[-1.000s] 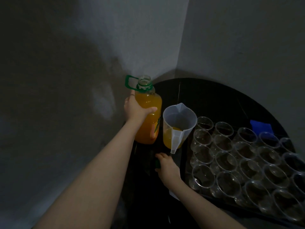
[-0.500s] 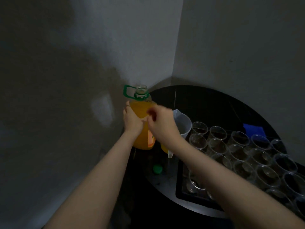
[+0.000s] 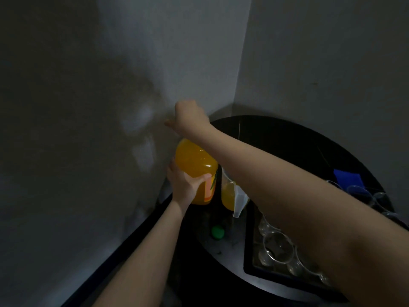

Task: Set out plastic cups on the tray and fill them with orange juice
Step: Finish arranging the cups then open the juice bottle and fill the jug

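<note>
So the juice bottle (image 3: pixel 194 169) is stood upright at the back corner of the dark round table (image 3: pixel 287 138), and it's gripped round its lower body by the left hand (image 3: pixel 184 185), thumb wrapped across the front by the label. The right hand (image 3: pixel 189 117) is parked directly above that grip, fingers curled over where the neck and the carry handle should be. Neck and handle are hidden under it, so whether something is actually being held up there can't be told, only that the fingers are bunched. The key thing: the bottle's long axis runs straight up from the left hand's grip to the right hand, so both ends are covered. The jug (image 3: pixel 230 193), with some juice already in it, is sat just to the right of the lower grip, almost touching the bottle. The green cap (image 3: pixel 218 232) is left lying nearer the body, below the grip. Further right, the tray (image 3: pixel 249 262) is packed with empty plastic cups (image 3: pixel 279 246). Probably a lift-and-tip towards the jug is being set up, rightwards from the grip.
</note>
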